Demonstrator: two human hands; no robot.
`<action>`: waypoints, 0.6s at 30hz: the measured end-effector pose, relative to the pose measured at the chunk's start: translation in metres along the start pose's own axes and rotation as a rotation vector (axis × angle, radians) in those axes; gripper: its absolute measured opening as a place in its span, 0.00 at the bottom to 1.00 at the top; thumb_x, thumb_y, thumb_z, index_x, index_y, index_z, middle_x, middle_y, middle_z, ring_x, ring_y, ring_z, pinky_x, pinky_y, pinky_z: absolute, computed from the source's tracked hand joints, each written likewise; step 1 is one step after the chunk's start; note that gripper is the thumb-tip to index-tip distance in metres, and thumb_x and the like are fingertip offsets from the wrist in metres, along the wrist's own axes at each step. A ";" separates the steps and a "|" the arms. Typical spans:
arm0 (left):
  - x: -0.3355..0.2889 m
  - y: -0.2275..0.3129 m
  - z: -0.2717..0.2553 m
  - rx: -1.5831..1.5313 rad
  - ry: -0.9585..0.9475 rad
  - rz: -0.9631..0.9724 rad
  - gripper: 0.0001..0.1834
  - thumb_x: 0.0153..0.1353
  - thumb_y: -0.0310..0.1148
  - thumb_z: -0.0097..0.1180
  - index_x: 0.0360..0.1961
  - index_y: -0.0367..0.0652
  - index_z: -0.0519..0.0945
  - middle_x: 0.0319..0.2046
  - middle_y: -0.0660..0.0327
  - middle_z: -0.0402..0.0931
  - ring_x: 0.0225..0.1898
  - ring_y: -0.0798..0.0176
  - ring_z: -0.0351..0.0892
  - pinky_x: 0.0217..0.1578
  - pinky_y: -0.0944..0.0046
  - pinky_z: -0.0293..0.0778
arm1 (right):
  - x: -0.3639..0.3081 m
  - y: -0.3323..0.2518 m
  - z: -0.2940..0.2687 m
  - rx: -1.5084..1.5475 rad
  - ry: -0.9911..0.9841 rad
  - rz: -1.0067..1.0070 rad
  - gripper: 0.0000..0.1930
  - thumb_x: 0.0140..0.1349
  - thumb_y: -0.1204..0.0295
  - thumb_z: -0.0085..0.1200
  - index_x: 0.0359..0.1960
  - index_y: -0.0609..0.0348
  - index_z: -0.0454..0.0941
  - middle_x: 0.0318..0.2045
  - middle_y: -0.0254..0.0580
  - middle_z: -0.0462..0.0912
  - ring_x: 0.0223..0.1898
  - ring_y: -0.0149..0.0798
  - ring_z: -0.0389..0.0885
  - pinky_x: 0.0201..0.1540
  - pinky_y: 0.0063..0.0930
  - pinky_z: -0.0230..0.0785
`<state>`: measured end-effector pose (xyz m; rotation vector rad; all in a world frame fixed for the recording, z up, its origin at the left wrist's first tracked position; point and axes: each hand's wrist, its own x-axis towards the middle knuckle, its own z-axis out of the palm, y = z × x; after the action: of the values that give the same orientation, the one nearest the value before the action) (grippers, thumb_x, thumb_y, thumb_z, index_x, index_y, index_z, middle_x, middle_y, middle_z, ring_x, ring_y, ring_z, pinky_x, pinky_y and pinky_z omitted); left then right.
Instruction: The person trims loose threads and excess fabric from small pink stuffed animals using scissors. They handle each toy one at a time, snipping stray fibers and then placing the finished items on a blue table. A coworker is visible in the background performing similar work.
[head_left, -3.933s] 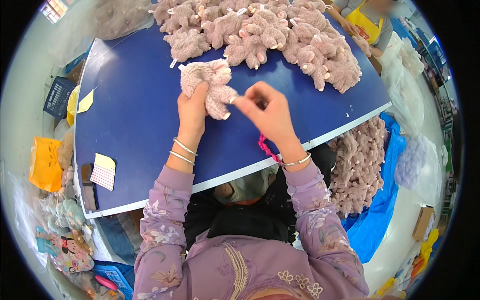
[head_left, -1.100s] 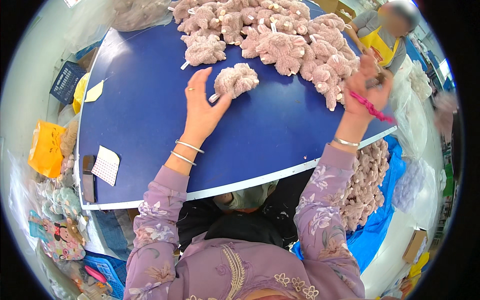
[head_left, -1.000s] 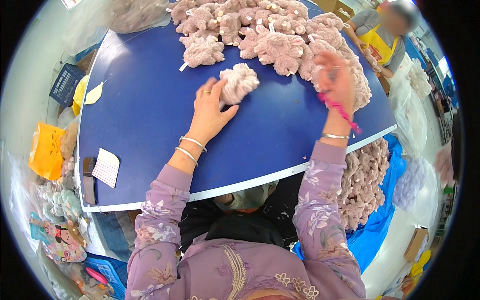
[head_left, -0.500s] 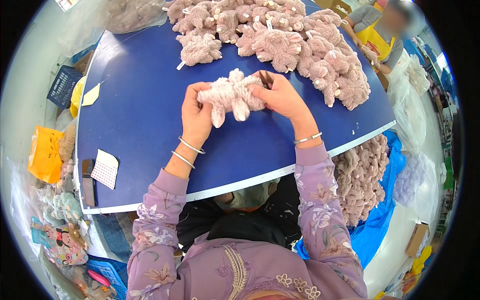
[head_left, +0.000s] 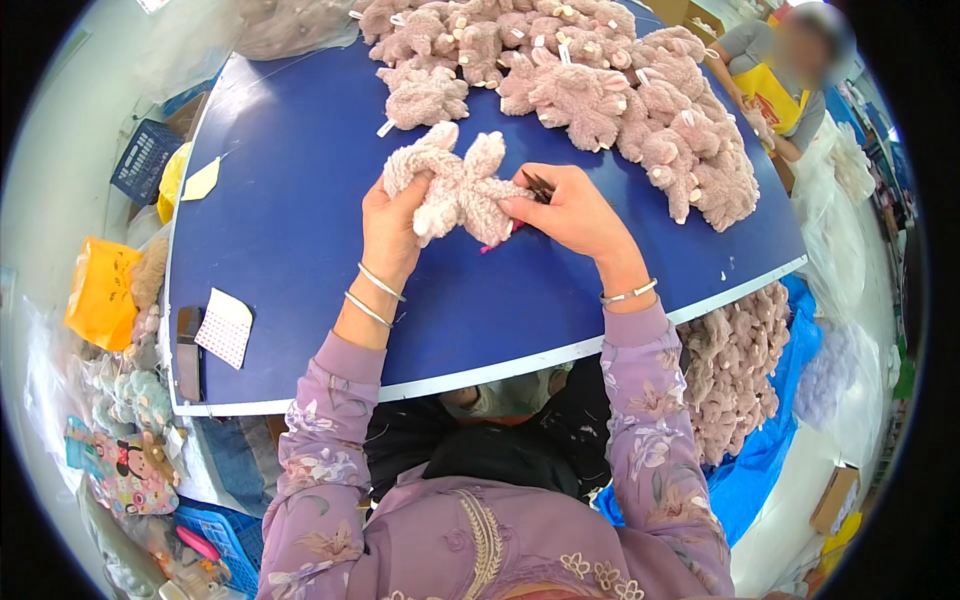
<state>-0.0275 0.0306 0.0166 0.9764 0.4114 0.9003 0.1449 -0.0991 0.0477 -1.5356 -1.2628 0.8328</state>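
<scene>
A pale pink, fluffy plush toy skin [head_left: 465, 190], limp with several short limbs spread out, is held between my two hands over the blue table. My left hand [head_left: 392, 225] grips its left end, the thumb pressed on the fabric. At its right side my right hand [head_left: 570, 210] pinches a limb between thumb and fingers. Dark pointed tips of what look like thread snips [head_left: 538, 186] stick out of that same hand. Something red shows beneath the toy by my right fingers, mostly hidden.
A large heap of similar pink plush skins [head_left: 590, 95] covers the table's [head_left: 300, 200] far side. Dotted paper [head_left: 224, 328] and a dark block [head_left: 188, 355] lie at left. More plush [head_left: 735, 370] fills a blue sheet below right. A co-worker [head_left: 785, 90] stands far right.
The plush toy has been turned and spread, so its limbs now fan out. My left hand has shifted its grip. The dark tips and red piece show more clearly at my right hand.
</scene>
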 end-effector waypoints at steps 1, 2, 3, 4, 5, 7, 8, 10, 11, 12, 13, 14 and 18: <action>0.002 0.000 -0.006 -0.020 -0.020 0.002 0.12 0.62 0.24 0.55 0.47 0.35 0.77 0.41 0.58 0.80 0.40 0.66 0.81 0.43 0.66 0.77 | 0.001 0.000 0.001 0.004 -0.014 -0.008 0.11 0.56 0.69 0.62 0.28 0.65 0.77 0.21 0.29 0.73 0.25 0.21 0.66 0.26 0.19 0.60; 0.004 0.000 -0.010 0.004 -0.013 0.019 0.12 0.62 0.24 0.55 0.47 0.35 0.77 0.41 0.58 0.80 0.40 0.65 0.81 0.42 0.66 0.77 | 0.002 -0.002 0.001 0.013 -0.031 0.009 0.11 0.56 0.68 0.62 0.29 0.64 0.77 0.22 0.28 0.74 0.25 0.21 0.66 0.26 0.19 0.60; 0.006 0.000 -0.013 0.029 -0.006 0.036 0.12 0.62 0.24 0.55 0.47 0.35 0.77 0.41 0.58 0.80 0.40 0.65 0.81 0.42 0.66 0.77 | 0.002 -0.006 0.001 0.021 -0.047 0.025 0.10 0.57 0.68 0.62 0.30 0.64 0.77 0.22 0.28 0.74 0.25 0.21 0.66 0.26 0.19 0.60; 0.007 0.000 -0.014 0.049 -0.006 0.047 0.12 0.62 0.24 0.55 0.47 0.35 0.77 0.41 0.58 0.80 0.40 0.65 0.81 0.42 0.66 0.77 | 0.001 -0.007 0.000 0.026 -0.056 0.047 0.10 0.57 0.68 0.62 0.31 0.63 0.78 0.23 0.28 0.74 0.25 0.21 0.67 0.26 0.19 0.61; 0.008 0.001 -0.015 0.056 -0.027 0.051 0.12 0.62 0.24 0.56 0.47 0.35 0.77 0.41 0.58 0.80 0.40 0.66 0.81 0.42 0.66 0.77 | 0.002 -0.005 0.000 0.062 0.009 0.012 0.11 0.57 0.68 0.62 0.33 0.63 0.78 0.24 0.28 0.75 0.26 0.21 0.67 0.27 0.19 0.61; 0.007 0.003 -0.016 0.066 -0.066 0.062 0.13 0.61 0.23 0.56 0.47 0.35 0.77 0.41 0.59 0.80 0.40 0.66 0.81 0.42 0.66 0.77 | 0.005 0.002 0.002 0.130 0.136 -0.058 0.12 0.57 0.67 0.62 0.36 0.63 0.78 0.27 0.28 0.75 0.27 0.21 0.68 0.28 0.19 0.61; 0.005 0.002 -0.014 0.103 -0.076 0.044 0.13 0.61 0.23 0.57 0.47 0.35 0.77 0.41 0.59 0.80 0.40 0.67 0.81 0.43 0.67 0.77 | 0.006 0.002 0.003 0.187 0.112 -0.039 0.12 0.57 0.67 0.62 0.37 0.63 0.77 0.28 0.28 0.75 0.27 0.20 0.68 0.29 0.19 0.62; 0.000 -0.003 -0.005 0.177 -0.097 0.005 0.13 0.61 0.23 0.57 0.47 0.35 0.77 0.41 0.59 0.80 0.40 0.68 0.80 0.43 0.68 0.76 | 0.007 -0.001 0.011 0.302 0.066 -0.002 0.14 0.58 0.67 0.62 0.40 0.63 0.77 0.30 0.27 0.75 0.28 0.20 0.69 0.31 0.18 0.62; -0.002 -0.007 -0.004 0.157 -0.134 -0.042 0.13 0.60 0.24 0.58 0.47 0.35 0.77 0.41 0.60 0.80 0.40 0.69 0.80 0.43 0.68 0.75 | 0.008 0.002 0.016 0.326 0.008 -0.084 0.11 0.59 0.68 0.61 0.39 0.61 0.78 0.28 0.27 0.75 0.28 0.19 0.68 0.31 0.17 0.63; -0.005 -0.011 -0.003 0.210 -0.149 -0.067 0.14 0.63 0.29 0.56 0.49 0.36 0.76 0.42 0.61 0.80 0.43 0.70 0.78 0.45 0.68 0.75 | 0.008 0.009 0.011 0.194 -0.031 -0.086 0.09 0.60 0.70 0.59 0.38 0.60 0.79 0.26 0.27 0.76 0.29 0.19 0.70 0.31 0.18 0.65; -0.002 -0.016 -0.004 0.237 -0.084 -0.012 0.16 0.65 0.31 0.54 0.51 0.36 0.75 0.42 0.61 0.80 0.42 0.70 0.78 0.43 0.69 0.74 | 0.007 0.005 0.007 0.202 0.014 -0.072 0.08 0.60 0.70 0.59 0.37 0.61 0.79 0.26 0.26 0.76 0.30 0.19 0.71 0.31 0.18 0.66; 0.003 -0.017 -0.002 0.260 -0.021 0.041 0.17 0.66 0.34 0.52 0.53 0.36 0.73 0.42 0.61 0.79 0.42 0.71 0.77 0.42 0.69 0.74 | 0.004 -0.003 -0.001 0.208 0.061 -0.055 0.08 0.60 0.71 0.59 0.37 0.61 0.79 0.26 0.26 0.77 0.30 0.19 0.72 0.31 0.19 0.67; 0.036 0.012 -0.006 0.486 0.013 0.196 0.19 0.67 0.37 0.49 0.55 0.38 0.69 0.42 0.61 0.78 0.41 0.71 0.75 0.37 0.73 0.71 | -0.023 0.004 -0.069 1.019 0.284 -0.549 0.23 0.64 0.56 0.49 0.53 0.60 0.73 0.42 0.41 0.81 0.34 0.33 0.75 0.37 0.28 0.68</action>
<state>-0.0158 0.0659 0.0272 1.4764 0.5676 1.0053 0.2039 -0.1382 0.0650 -0.4310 -0.7643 0.6805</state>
